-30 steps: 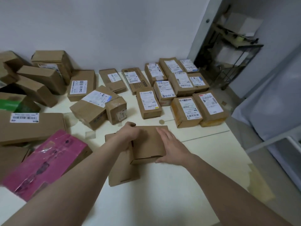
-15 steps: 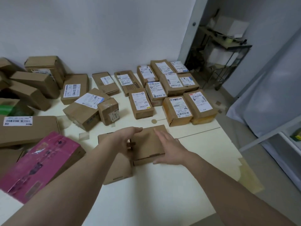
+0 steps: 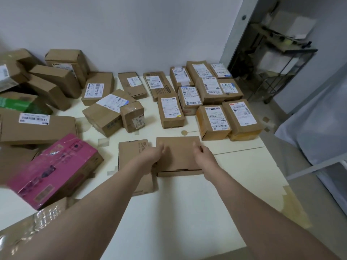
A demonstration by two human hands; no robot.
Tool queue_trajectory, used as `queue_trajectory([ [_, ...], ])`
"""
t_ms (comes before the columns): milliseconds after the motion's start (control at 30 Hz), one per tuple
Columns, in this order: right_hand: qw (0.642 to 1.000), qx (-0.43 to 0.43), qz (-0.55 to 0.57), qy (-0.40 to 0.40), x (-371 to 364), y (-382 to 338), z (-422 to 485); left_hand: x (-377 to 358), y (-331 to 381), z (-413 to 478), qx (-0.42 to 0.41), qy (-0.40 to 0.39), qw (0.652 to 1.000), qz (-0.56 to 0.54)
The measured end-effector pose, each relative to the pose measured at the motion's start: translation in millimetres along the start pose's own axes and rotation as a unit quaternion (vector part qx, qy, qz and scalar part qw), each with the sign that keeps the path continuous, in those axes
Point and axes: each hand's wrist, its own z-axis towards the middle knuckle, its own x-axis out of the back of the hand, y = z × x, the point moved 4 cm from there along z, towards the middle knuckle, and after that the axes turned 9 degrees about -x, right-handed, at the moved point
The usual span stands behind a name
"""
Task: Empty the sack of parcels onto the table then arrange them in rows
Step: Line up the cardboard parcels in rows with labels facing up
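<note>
My left grip (image 3: 155,153) is clenched on the left edge of a flat brown parcel (image 3: 178,156), thumb on top. My right grip (image 3: 203,156) grasps the opposite edge, fingers curled over the side. The parcel is level between them, plain face up, low over the cream tabletop (image 3: 187,212) near its middle. I cannot tell whether it rests there or is just raised. Its left edge overlaps a second flat carton (image 3: 131,158) with printed characters, lying under my left wrist.

Just beyond the parcel, toward the far right corner, labelled parcels (image 3: 213,119) lie label-up in close rows, touching one another. To the left of those, more brown boxes (image 3: 102,113) lie at odd angles, and a loose heap (image 3: 54,79) is stacked against the wall. A pink box (image 3: 56,169) wrapped in clear film sits tilted at the near left. Off the tabletop to the right stands a dark metal rack (image 3: 281,59).
</note>
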Motion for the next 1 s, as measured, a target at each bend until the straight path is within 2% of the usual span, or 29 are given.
queue_trajectory([
  [100, 0.973, 0.020, 0.221, -0.065, 18.3, -22.6, -5.3, 9.5, 11.5, 5.2, -0.013, 0.035, 0.987, -0.155],
  [167, 0.949, 0.041, 0.307, -0.052, 34.8, -35.2, -9.8, 12.8, 16.1, 6.6, -0.013, 0.057, 0.960, -0.272],
  [233, 0.950, 0.065, 0.303, -0.019, 45.4, -40.2, -11.6, 12.2, 13.7, 9.7, 0.000, 0.077, 0.937, -0.342],
  [300, 0.964, 0.077, 0.252, 0.026, 47.3, -33.8, -8.8, 6.8, 6.0, 12.4, 0.029, 0.092, 0.932, -0.349],
  [400, 0.982, 0.077, 0.167, 0.050, 43.5, -16.2, -2.6, -2.0, 1.1, 10.9, 0.041, 0.093, 0.944, -0.314],
  [533, 0.996, 0.021, 0.043, -0.077, 21.4, 0.9, -2.8, -15.2, 4.0, 6.6, 0.044, 0.080, 0.966, -0.243],
  [600, 0.995, 0.017, 0.002, -0.097, 15.9, 7.1, 0.5, -21.8, 6.1, 7.0, 0.034, 0.070, 0.976, -0.203],
  [667, 0.997, 0.026, 0.008, -0.066, 18.5, 11.7, 9.6, -25.0, 7.2, 12.3, -0.001, 0.072, 0.979, -0.191],
  [767, 0.998, 0.052, 0.030, 0.005, 31.0, 15.9, 20.0, -34.5, 12.5, 20.4, -0.077, 0.033, 0.980, -0.180],
  [867, 0.990, 0.122, -0.022, 0.067, 39.4, 13.4, 21.2, -46.4, 19.8, 17.6, -0.124, 0.028, 0.990, -0.061],
  [967, 0.976, 0.155, -0.097, 0.118, 34.0, 6.8, 18.1, -54.3, 23.9, 16.8, -0.153, 0.025, 0.988, -0.013],
  [1000, 0.967, 0.169, -0.114, 0.150, 32.3, 2.0, 14.0, -51.1, 22.7, 17.4, -0.158, 0.054, 0.986, 0.005],
])
